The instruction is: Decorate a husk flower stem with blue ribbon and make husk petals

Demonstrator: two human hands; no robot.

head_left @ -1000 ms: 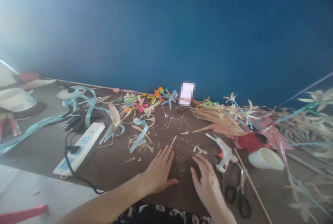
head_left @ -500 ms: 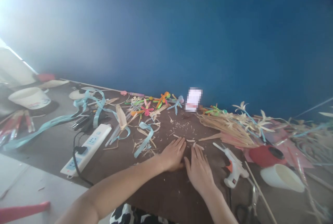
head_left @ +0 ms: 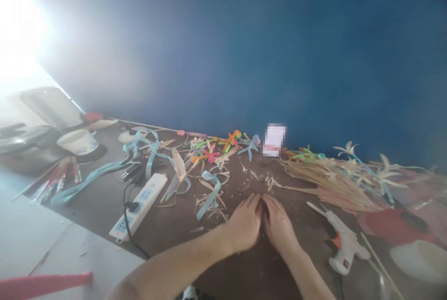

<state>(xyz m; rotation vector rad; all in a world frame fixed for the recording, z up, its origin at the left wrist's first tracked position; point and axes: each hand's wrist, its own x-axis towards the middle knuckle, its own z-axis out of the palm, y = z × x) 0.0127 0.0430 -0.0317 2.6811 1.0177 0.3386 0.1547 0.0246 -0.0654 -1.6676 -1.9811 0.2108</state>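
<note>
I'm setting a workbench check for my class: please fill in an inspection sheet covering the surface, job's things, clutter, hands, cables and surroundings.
Surface: dark brown table, heavily littered.
Job's things: pale scraps in the middle of the table.
Clutter: light-blue ribbons, glue gun, fuzzy craft flowers, white cup.
Hands: left hand and right hand side by side, near the pale scraps; nothing seen held; contact between them unclear.
Cables: black cable plugged into white power strip; dark cord below the glue gun.
Surroundings: blue wall behind; bright glare at left.
</note>
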